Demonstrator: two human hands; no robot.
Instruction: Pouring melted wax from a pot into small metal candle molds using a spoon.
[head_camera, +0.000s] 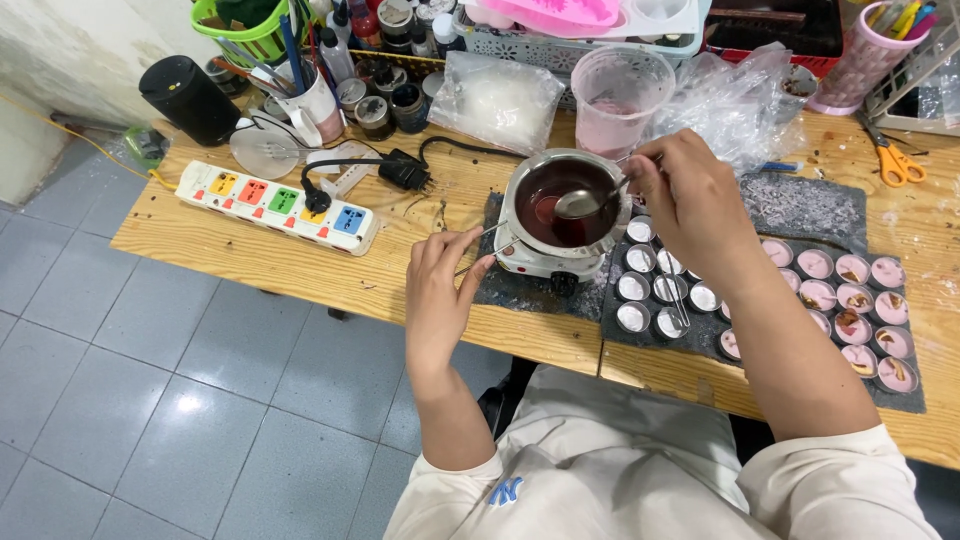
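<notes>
My right hand (690, 200) holds a metal spoon (585, 202) by its handle, the bowl hovering over dark red liquid in a small metal pot (560, 195). The pot sits on a small white electric heater (545, 262). My left hand (440, 295) pinches the pot's thin wire handle (490, 232) at the pot's left side. To the right of the pot lie several small round metal cups (640, 290), some empty, others (860, 310) filled with pale pink material and dried bits, all on a dark mat (790, 200).
A white power strip (275, 205) with coloured switches lies at the left, a black plug in it. Behind the pot stand a clear measuring jug (618, 95), plastic bags (495, 100), jars and baskets. Orange scissors (893, 160) lie at the far right. A black cylinder (188, 98) stands at the back left.
</notes>
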